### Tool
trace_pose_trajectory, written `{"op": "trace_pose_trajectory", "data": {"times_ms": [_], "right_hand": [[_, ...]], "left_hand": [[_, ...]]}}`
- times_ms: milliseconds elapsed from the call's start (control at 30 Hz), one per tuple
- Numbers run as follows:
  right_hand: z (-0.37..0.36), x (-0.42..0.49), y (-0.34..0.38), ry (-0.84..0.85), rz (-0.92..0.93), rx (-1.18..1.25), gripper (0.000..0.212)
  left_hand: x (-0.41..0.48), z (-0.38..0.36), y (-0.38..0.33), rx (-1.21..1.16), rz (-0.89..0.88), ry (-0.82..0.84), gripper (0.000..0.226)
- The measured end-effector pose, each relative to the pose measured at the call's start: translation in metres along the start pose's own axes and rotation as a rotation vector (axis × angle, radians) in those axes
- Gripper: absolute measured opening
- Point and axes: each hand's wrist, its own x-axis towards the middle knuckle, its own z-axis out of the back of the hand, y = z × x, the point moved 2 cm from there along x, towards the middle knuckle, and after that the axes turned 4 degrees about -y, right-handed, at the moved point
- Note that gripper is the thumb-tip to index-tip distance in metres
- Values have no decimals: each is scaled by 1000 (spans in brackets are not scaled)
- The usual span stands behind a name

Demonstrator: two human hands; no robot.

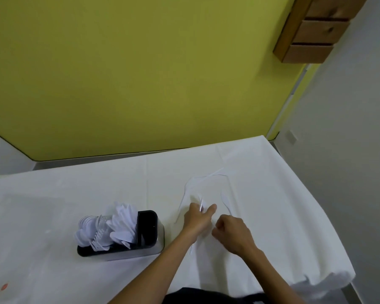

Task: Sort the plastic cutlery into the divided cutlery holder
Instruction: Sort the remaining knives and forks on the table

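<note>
A black and steel divided cutlery holder (150,249) stands on the white table, left of my hands. It holds several white plastic spoons, forks and knives (110,227) fanned out leftward; its right compartment looks empty. Loose white cutlery (206,178) lies scattered on the cloth beyond my hands, hard to see against it. My left hand (199,218) pinches a thin white plastic piece (201,204) between thumb and fingers. My right hand (232,232) is curled into a loose fist beside it; whether it holds anything is hidden. A white spoon (225,199) lies just above the right hand.
A white cloth covers the table (53,216), whose right edge drops off near the wall. A small orange spot (4,286) marks the cloth at the lower left. A yellow wall and a wooden drawer unit (312,38) are behind.
</note>
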Motion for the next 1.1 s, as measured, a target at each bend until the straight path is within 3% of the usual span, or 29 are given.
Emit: {"op": "trace_pose_trajectory", "data": {"times_ms": [133, 267, 333, 467, 567, 667, 800, 933, 1100], "right_hand": [[1, 1, -10, -42, 59, 131, 14], [11, 4, -36, -271, -119, 31, 29], [9, 7, -42, -231, -175, -41, 30], [7, 14, -32, -159, -113, -98, 15], [0, 13, -18, -134, -42, -74, 17], [-10, 6, -6, -44, 11, -200, 25], [-9, 7, -9, 48, 8, -268, 33], [-5, 5, -6, 96, 14, -66, 32], [-1, 5, 5, 89, 135, 213, 22]], "left_hand": [[6, -2, 0, 182, -58, -33, 43], [6, 6, 2, 116, -5, -75, 43], [3, 10, 1, 56, 30, -78, 44], [-3, 11, 3, -114, 47, -57, 29], [-5, 12, 4, -130, 23, -78, 24], [-7, 18, 7, -111, 22, -122, 19], [-9, 20, 13, -134, 63, -119, 31], [-11, 12, 16, -84, 52, -55, 49], [-8, 11, 7, -62, -101, -136, 39]]}}
